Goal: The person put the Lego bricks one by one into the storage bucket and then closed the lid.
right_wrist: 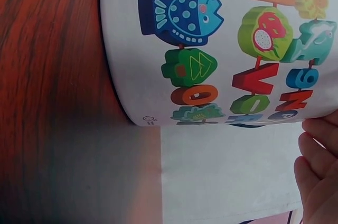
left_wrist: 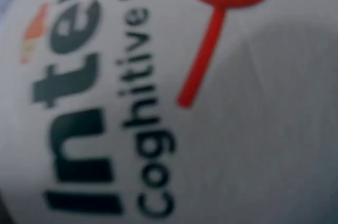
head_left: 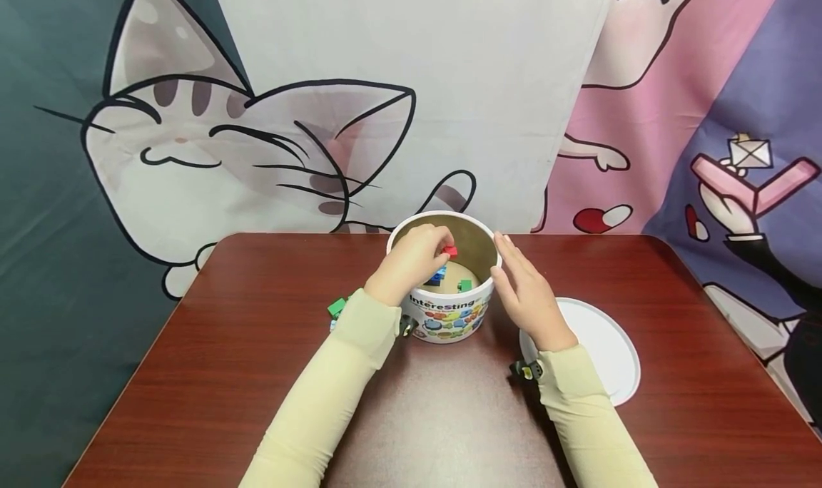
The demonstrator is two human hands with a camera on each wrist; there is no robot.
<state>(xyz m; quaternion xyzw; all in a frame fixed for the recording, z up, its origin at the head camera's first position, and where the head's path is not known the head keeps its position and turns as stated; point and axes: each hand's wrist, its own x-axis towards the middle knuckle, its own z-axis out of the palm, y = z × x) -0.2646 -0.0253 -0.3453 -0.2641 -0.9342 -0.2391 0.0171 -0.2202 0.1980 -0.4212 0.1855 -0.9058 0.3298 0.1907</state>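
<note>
A round white tub (head_left: 444,313) with printed lettering and coloured pictures stands on the table. My left hand (head_left: 417,256) reaches over its rim and pinches a red building block (head_left: 451,251) inside. Below, on the tub's floor, lie a blue block (head_left: 439,274) and a green block (head_left: 464,285). My right hand (head_left: 526,295) rests with straight fingers against the tub's right side; its fingers (right_wrist: 319,150) show at the printed wall in the right wrist view. The left wrist view is filled by the tub's printed wall (left_wrist: 253,145), with the hand out of sight.
On the right, a white round lid (head_left: 610,345) lies flat on the table, partly under my right forearm. Left of the tub, a green block (head_left: 336,307) and other small pieces sit partly hidden behind my left sleeve. A printed cloth (head_left: 488,81) hangs behind the brown table (head_left: 257,317).
</note>
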